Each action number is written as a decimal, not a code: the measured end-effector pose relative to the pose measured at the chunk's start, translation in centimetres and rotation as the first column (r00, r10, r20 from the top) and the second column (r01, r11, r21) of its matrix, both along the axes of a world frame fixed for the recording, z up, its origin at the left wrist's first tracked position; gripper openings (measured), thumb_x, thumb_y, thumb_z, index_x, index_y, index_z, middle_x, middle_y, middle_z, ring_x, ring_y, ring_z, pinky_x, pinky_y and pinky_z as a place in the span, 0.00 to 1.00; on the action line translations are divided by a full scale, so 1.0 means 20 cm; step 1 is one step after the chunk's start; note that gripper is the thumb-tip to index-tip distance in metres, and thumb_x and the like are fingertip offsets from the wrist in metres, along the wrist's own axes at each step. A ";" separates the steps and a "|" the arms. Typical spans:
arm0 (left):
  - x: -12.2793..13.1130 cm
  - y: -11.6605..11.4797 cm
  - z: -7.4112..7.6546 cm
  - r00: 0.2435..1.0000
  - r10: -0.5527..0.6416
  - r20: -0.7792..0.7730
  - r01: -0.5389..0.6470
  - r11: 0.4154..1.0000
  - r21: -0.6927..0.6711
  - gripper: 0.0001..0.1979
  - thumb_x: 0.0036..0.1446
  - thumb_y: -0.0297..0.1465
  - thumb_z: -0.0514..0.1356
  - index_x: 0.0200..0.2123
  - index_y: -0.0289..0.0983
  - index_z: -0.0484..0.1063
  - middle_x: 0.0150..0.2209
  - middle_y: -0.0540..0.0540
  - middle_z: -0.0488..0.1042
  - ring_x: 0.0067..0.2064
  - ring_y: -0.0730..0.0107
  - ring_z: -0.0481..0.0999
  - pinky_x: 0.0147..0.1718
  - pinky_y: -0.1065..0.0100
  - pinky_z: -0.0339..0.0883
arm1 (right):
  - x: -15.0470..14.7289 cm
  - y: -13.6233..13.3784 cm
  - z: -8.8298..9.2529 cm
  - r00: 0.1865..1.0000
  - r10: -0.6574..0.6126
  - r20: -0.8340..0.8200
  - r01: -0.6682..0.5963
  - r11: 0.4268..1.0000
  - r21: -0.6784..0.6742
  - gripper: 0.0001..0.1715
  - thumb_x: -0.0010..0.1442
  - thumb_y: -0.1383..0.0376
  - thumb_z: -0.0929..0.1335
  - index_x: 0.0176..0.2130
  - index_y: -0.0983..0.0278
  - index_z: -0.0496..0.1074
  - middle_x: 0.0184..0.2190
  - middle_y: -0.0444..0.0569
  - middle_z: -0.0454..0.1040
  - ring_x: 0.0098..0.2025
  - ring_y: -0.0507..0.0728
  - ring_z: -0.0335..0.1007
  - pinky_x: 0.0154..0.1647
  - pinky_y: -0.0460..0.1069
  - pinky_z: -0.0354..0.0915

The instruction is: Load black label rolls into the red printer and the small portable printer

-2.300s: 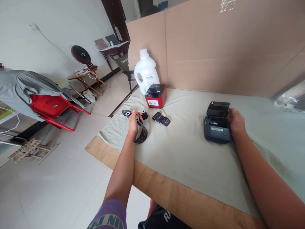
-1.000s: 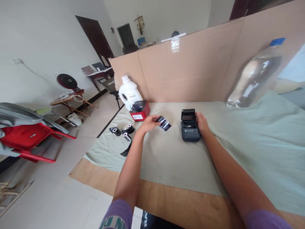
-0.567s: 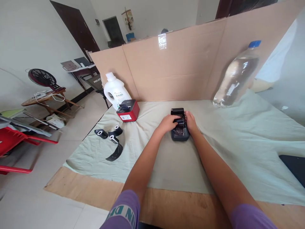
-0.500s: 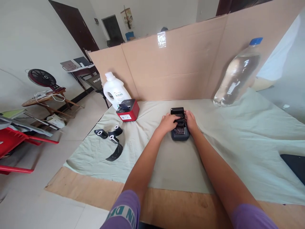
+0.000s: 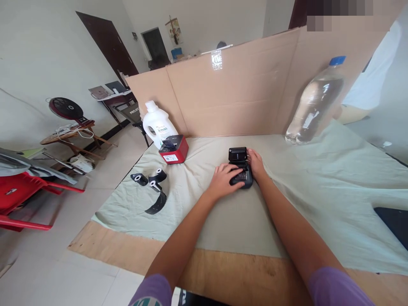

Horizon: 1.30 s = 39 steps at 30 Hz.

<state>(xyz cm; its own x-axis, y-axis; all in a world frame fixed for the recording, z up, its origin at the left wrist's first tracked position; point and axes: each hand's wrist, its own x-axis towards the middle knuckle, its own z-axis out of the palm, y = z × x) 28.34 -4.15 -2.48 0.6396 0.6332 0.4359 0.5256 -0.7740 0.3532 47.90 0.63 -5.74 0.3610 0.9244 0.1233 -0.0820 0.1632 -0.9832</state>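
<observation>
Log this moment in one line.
left hand: on black device; right hand: at its right side; lid: raised; black rolls: on cloth

Head view, facing forward, down at table (image 5: 242,272)

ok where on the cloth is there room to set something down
Bare cloth shows between the rolls and the left hand, between the arms in front of the black device, and between the bottle and the dark slab. Crowded: the device, with the left hand over it and the right hand alongside; left, around rolls, jug and red box.
</observation>
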 end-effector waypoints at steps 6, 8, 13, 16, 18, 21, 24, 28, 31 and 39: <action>-0.01 -0.08 -0.14 1.000 -0.006 0.012 0.004 0.986 0.166 0.19 0.64 0.42 0.59 0.57 0.49 0.74 0.61 0.44 0.68 0.61 0.51 0.60 0.60 0.50 0.56 | -0.01 -0.06 0.11 0.995 0.057 0.086 -0.057 0.998 0.003 0.21 0.54 0.45 0.66 0.35 0.59 0.71 0.39 0.46 0.77 0.45 0.58 0.72 0.43 0.49 0.70; 0.00 -0.07 -0.14 1.000 -0.027 0.010 0.024 0.983 0.182 0.17 0.64 0.39 0.59 0.55 0.49 0.75 0.58 0.44 0.70 0.60 0.53 0.62 0.58 0.51 0.57 | 0.01 -0.08 0.15 0.959 0.168 0.227 -0.172 0.985 -0.004 0.13 0.52 0.53 0.68 0.32 0.59 0.72 0.37 0.46 0.77 0.45 0.58 0.72 0.46 0.51 0.68; 0.00 -0.07 -0.11 0.997 0.015 0.071 -0.025 0.989 0.148 0.23 0.61 0.42 0.61 0.60 0.49 0.71 0.61 0.42 0.67 0.60 0.52 0.63 0.59 0.51 0.57 | 0.09 -0.13 0.23 0.784 0.349 0.513 -0.289 0.937 -0.197 0.16 0.47 0.64 0.70 0.39 0.60 0.76 0.44 0.49 0.77 0.46 0.60 0.72 0.52 0.55 0.66; 0.00 -0.07 -0.10 0.990 0.090 0.107 -0.096 0.994 0.056 0.40 0.56 0.47 0.65 0.69 0.48 0.57 0.64 0.41 0.65 0.60 0.49 0.63 0.58 0.51 0.57 | 0.14 -0.15 0.24 0.788 0.384 0.481 -0.265 0.917 -0.297 0.21 0.48 0.64 0.72 0.45 0.61 0.77 0.49 0.52 0.76 0.45 0.61 0.73 0.49 0.55 0.68; 0.00 -0.07 -0.09 0.987 0.122 0.106 -0.122 0.992 -0.012 0.46 0.53 0.48 0.67 0.70 0.48 0.52 0.63 0.41 0.67 0.59 0.48 0.64 0.57 0.51 0.58 | 0.15 -0.17 0.25 0.798 0.385 0.465 -0.232 0.907 -0.352 0.23 0.48 0.63 0.73 0.46 0.61 0.76 0.50 0.54 0.76 0.43 0.60 0.73 0.45 0.54 0.69; 0.00 -0.05 -0.10 0.984 0.133 0.118 -0.128 0.991 -0.045 0.42 0.54 0.49 0.66 0.69 0.50 0.56 0.63 0.43 0.68 0.60 0.50 0.64 0.57 0.52 0.59 | 0.15 -0.18 0.26 0.812 0.381 0.442 -0.194 0.891 -0.411 0.26 0.49 0.61 0.74 0.49 0.60 0.76 0.52 0.54 0.75 0.42 0.59 0.73 0.38 0.51 0.69; 0.00 -0.04 -0.11 0.979 0.124 0.165 -0.122 0.992 -0.023 0.25 0.61 0.43 0.62 0.61 0.50 0.69 0.62 0.46 0.68 0.59 0.55 0.65 0.57 0.55 0.60 | 0.13 -0.20 0.28 0.817 0.389 0.426 -0.185 0.876 -0.445 0.29 0.50 0.59 0.74 0.52 0.60 0.74 0.53 0.55 0.73 0.41 0.59 0.73 0.33 0.50 0.68; -0.01 -0.04 -0.11 0.971 0.102 0.214 -0.109 0.994 0.018 0.14 0.63 0.33 0.59 0.50 0.48 0.79 0.52 0.45 0.72 0.52 0.60 0.68 0.53 0.58 0.63 | 0.11 -0.23 0.31 0.800 0.408 0.441 -0.181 0.864 -0.471 0.33 0.50 0.57 0.74 0.55 0.59 0.73 0.55 0.55 0.72 0.43 0.60 0.73 0.33 0.50 0.68; 0.00 -0.04 -0.11 0.971 0.107 0.212 -0.116 0.993 0.029 0.14 0.64 0.32 0.58 0.49 0.48 0.80 0.47 0.43 0.72 0.49 0.61 0.69 0.51 0.59 0.64 | 0.14 -0.26 0.34 0.740 0.494 0.456 -0.256 0.834 -0.489 0.40 0.50 0.59 0.75 0.61 0.54 0.69 0.53 0.52 0.75 0.44 0.61 0.73 0.38 0.52 0.69; 0.01 -0.04 -0.12 0.970 0.157 0.186 -0.171 0.983 0.065 0.14 0.64 0.32 0.57 0.49 0.46 0.80 0.45 0.42 0.72 0.47 0.60 0.69 0.47 0.59 0.65 | 0.16 -0.25 0.35 0.639 0.305 0.706 -0.240 0.951 -0.193 0.21 0.59 0.55 0.69 0.52 0.54 0.78 0.53 0.47 0.77 0.45 0.60 0.74 0.53 0.58 0.67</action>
<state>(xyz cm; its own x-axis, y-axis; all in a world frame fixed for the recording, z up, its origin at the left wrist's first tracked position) 28.57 -4.90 -4.82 0.4366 0.6814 0.5875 0.5815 -0.7120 0.3937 51.13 -4.29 1.20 -0.0815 0.9837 0.1604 0.6266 0.1757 -0.7593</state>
